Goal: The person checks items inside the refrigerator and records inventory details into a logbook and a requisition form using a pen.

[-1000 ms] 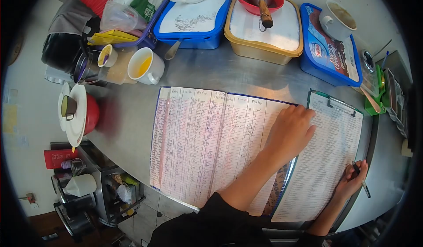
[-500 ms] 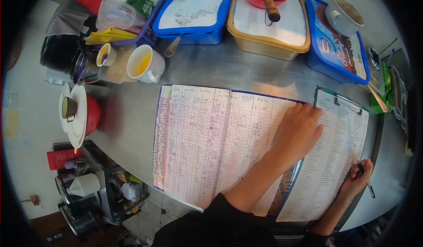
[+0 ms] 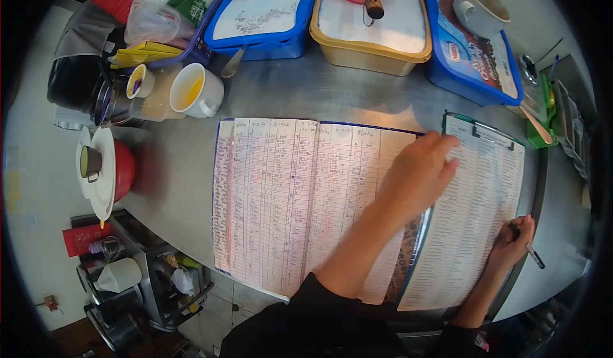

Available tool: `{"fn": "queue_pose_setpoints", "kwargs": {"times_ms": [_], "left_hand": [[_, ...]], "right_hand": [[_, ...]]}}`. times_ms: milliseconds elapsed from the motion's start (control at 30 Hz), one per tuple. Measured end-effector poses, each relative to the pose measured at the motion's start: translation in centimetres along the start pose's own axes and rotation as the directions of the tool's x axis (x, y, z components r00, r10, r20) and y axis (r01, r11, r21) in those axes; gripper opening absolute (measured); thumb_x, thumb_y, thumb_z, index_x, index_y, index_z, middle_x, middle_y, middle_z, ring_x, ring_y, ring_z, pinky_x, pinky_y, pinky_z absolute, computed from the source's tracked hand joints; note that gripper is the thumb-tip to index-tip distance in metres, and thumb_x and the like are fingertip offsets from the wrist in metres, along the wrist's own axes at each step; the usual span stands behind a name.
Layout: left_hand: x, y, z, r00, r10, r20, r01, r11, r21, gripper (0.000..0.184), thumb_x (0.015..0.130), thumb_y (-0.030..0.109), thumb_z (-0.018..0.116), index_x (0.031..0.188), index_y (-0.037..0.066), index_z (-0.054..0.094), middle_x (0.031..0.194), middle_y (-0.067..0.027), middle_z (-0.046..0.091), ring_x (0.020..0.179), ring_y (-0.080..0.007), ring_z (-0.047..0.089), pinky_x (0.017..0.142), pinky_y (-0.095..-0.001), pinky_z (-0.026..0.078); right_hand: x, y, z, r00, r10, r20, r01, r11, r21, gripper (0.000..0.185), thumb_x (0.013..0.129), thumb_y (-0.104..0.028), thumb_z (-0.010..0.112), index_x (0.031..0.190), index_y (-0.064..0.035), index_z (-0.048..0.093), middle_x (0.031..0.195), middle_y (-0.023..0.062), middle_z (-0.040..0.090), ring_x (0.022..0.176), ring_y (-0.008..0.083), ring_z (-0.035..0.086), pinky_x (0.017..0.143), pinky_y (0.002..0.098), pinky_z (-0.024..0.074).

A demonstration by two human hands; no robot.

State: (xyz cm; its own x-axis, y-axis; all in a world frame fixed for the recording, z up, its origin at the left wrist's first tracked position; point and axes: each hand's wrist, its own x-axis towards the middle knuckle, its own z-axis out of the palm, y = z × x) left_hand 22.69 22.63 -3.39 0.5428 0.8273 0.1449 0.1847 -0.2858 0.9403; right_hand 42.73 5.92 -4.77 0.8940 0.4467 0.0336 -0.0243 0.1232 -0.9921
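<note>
An open ledger notebook [image 3: 268, 192] with ruled, handwritten columns lies flat before me. My left hand [image 3: 421, 173] is at the upper right edge of its right-hand page, fingers curled closed around that edge. The fingertips are partly hidden. Beside the notebook is a clipboard [image 3: 476, 138], its metal clip at the top, carrying a long printed list [image 3: 472, 211]. Over the list's lower right edge, my right hand [image 3: 511, 246] is closed on a dark pen [image 3: 535, 256], which points down and to the right.
Along the back stand a blue-rimmed tub [image 3: 258, 45], a gold-rimmed tub [image 3: 367, 61] and a blue ice-cream tub [image 3: 472, 77]. A white mug [image 3: 198, 90] with yellow contents sits left of them. A red pot [image 3: 124, 166] with white lids is at the table's left edge.
The view has shifted slightly, moving the scene left and up. More of the patterned strip beside the right-hand page now shows. My right hand still holds the pen.
</note>
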Motion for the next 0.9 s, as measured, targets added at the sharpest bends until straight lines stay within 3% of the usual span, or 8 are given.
{"fn": "queue_pose_setpoints", "kwargs": {"times_ms": [100, 167, 233, 400, 500, 700, 767, 900], "left_hand": [[-0.1, 1.1, -4.3, 0.982, -0.092, -0.167, 0.084, 0.995, -0.05, 0.025, 0.078, 0.005, 0.065, 0.103, 0.005, 0.061, 0.092, -0.0103, 0.063, 0.071, -0.0158, 0.059, 0.068, -0.0283, 0.047], [-1.1, 0.6, -8.4, 0.937, 0.059, -0.345, 0.078, 0.925, 0.371, 0.02, 0.077, 0.006, 0.065, 0.097, 0.01, 0.066, 0.087, -0.0073, 0.059, 0.083, -0.0203, 0.055, 0.072, -0.0284, 0.044], [-2.4, -0.9, -10.8, 0.905, 0.062, -0.42, 0.193, 0.821, 0.538, 0.019, 0.074, 0.005, 0.065, 0.091, 0.013, 0.068, 0.094, -0.005, 0.057, 0.1, -0.0228, 0.047, 0.086, -0.0319, 0.037], [-4.0, -2.2, -11.3, 0.927, -0.056, -0.371, 0.258, 0.813, 0.522, 0.022, 0.068, 0.006, 0.065, 0.087, 0.016, 0.069, 0.107, -0.0038, 0.053, 0.111, -0.0238, 0.039, 0.1, -0.0432, 0.018], [-4.2, -2.6, -11.7, 0.935, -0.085, -0.343, 0.247, 0.851, 0.463, 0.024, 0.065, 0.007, 0.067, 0.087, 0.017, 0.07, 0.107, -0.004, 0.053, 0.113, -0.0233, 0.038, 0.102, -0.043, 0.015], [-4.2, -2.8, -12.1, 0.936, -0.156, -0.315, 0.29, 0.847, 0.446, 0.03, 0.062, 0.012, 0.072, 0.091, 0.018, 0.07, 0.106, -0.0012, 0.054, 0.115, -0.0211, 0.037, 0.103, -0.0391, 0.013], [-4.1, -2.9, -12.1, 0.934, -0.167, -0.316, 0.3, 0.848, 0.438, 0.031, 0.061, 0.012, 0.073, 0.091, 0.018, 0.07, 0.106, -0.0011, 0.055, 0.115, -0.021, 0.037, 0.103, -0.0393, 0.013], [-4.0, -3.0, -12.3, 0.935, -0.157, -0.317, 0.293, 0.846, 0.444, 0.032, 0.059, 0.014, 0.074, 0.09, 0.018, 0.071, 0.105, -0.0014, 0.055, 0.114, -0.021, 0.038, 0.103, -0.0399, 0.013]], "right_hand": [[0.1, 0.5, -0.6, 0.995, -0.059, 0.076, 0.065, 0.996, -0.068, 0.023, 0.093, -0.024, 0.049, 0.076, -0.0096, 0.049, 0.058, -0.005, 0.04, 0.042, 0.0017, 0.029, 0.037, 0.017, 0.0202], [-0.7, -0.7, 1.8, 0.998, -0.016, -0.067, 0.001, 0.977, -0.215, 0.023, 0.093, -0.025, 0.05, 0.077, -0.0093, 0.05, 0.056, -0.0055, 0.04, 0.042, 0.0014, 0.032, 0.037, 0.0165, 0.0203], [-1.4, -2.9, 3.3, 0.987, 0.051, 0.155, 0.01, 0.931, -0.366, 0.018, 0.091, -0.021, 0.054, 0.079, -0.0088, 0.051, 0.06, -0.0026, 0.051, 0.045, 0.0012, 0.039, 0.038, 0.016, 0.0228], [-7.4, -5.7, 17.0, 0.751, -0.069, 0.656, 0.223, 0.962, -0.154, 0.019, 0.075, 0.0, 0.071, 0.077, -0.0024, 0.052, 0.066, 0.0043, 0.058, 0.056, 0.0069, 0.054, 0.05, 0.0185, 0.0408], [-9.4, -1.3, 23.4, 0.811, 0.167, 0.561, -0.021, 0.966, -0.257, 0.029, 0.08, -0.012, 0.067, 0.06, -0.0055, 0.047, 0.052, 0.0012, 0.052, 0.046, 0.005, 0.047, 0.043, 0.0202, 0.0333], [-10.0, 2.3, 23.2, 0.81, 0.032, 0.586, 0.114, 0.971, -0.211, 0.024, 0.078, -0.008, 0.062, 0.06, -0.0035, 0.048, 0.052, 0.0016, 0.052, 0.046, 0.0049, 0.045, 0.044, 0.0215, 0.0338], [-10.0, 1.8, 23.4, 0.77, -0.04, 0.636, 0.312, 0.894, -0.321, 0.022, 0.078, -0.007, 0.062, 0.061, -0.0024, 0.049, 0.051, 0.0016, 0.052, 0.046, 0.0045, 0.045, 0.044, 0.0216, 0.0345], [-10.2, 2.1, 23.5, 0.742, -0.115, 0.661, 0.425, 0.842, -0.331, 0.021, 0.077, -0.008, 0.063, 0.061, -0.0013, 0.05, 0.05, 0.0036, 0.053, 0.045, 0.0067, 0.048, 0.045, 0.0225, 0.0364]]}}
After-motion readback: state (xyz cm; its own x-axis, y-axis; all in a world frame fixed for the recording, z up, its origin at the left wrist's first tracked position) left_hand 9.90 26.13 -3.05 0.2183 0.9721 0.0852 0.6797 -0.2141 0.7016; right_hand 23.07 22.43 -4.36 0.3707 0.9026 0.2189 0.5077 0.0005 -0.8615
